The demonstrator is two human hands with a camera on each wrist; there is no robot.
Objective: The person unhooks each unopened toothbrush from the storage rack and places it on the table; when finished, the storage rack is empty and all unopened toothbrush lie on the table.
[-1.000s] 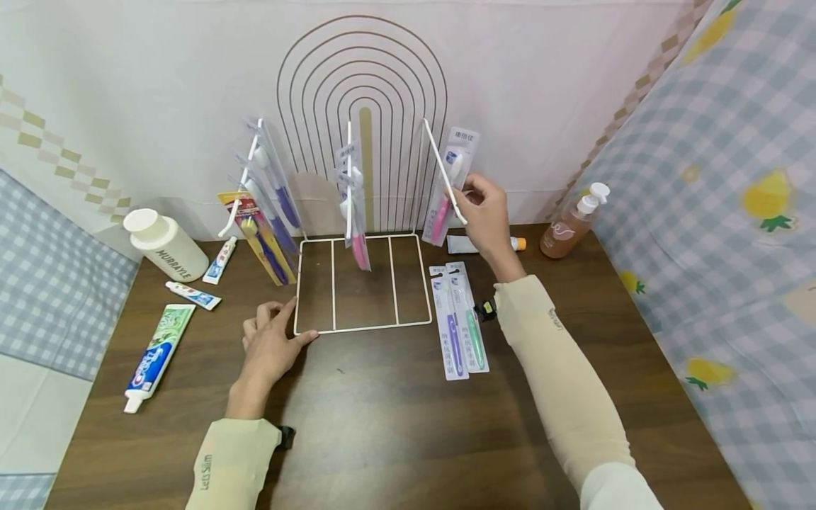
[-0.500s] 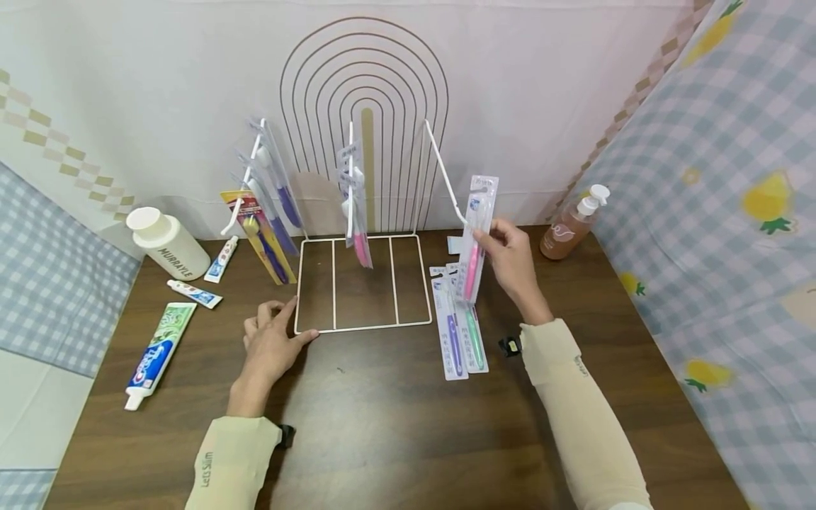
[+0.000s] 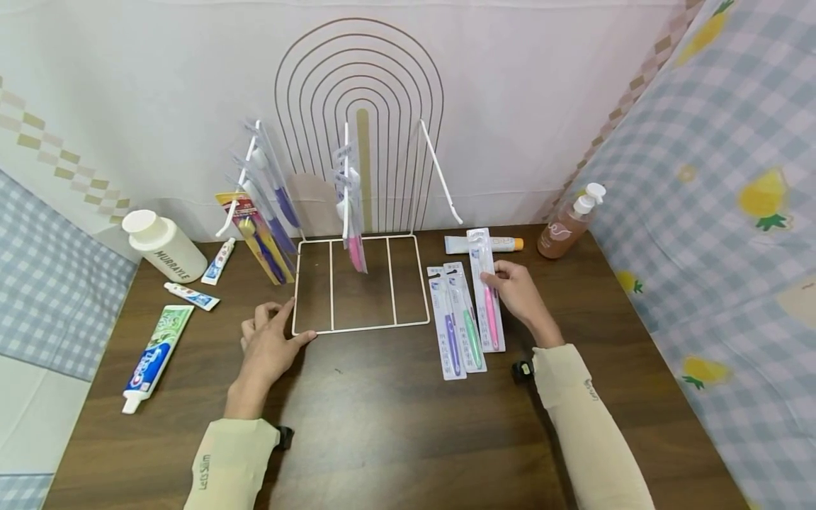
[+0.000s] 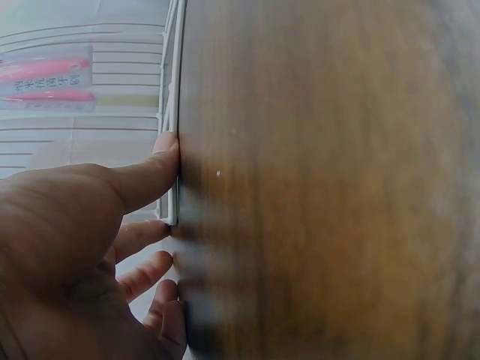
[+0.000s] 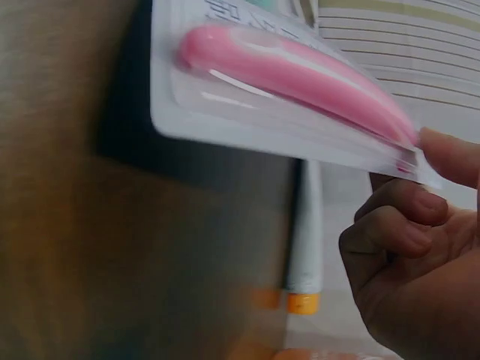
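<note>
My right hand pinches a packaged pink toothbrush between thumb and fingers. In the right wrist view the pack is tilted, its lower end raised over the table. Left of it, a packaged purple toothbrush and a packaged green toothbrush lie side by side. My left hand holds the front left corner of a white wire rack, thumb on the front wire. Packaged toothbrushes hang from the rack's left arm and middle arm. Nothing hangs on its right arm.
A tube with an orange cap lies partly behind the pink toothbrush's pack. A pump bottle stands at the back right. At left are a white bottle, two small toothpaste tubes and a large toothpaste tube.
My right hand has brought the pink toothbrush pack away from the rack's right arm, down and forward, to beside the two packs on the table. My left hand stays at the rack's corner.
</note>
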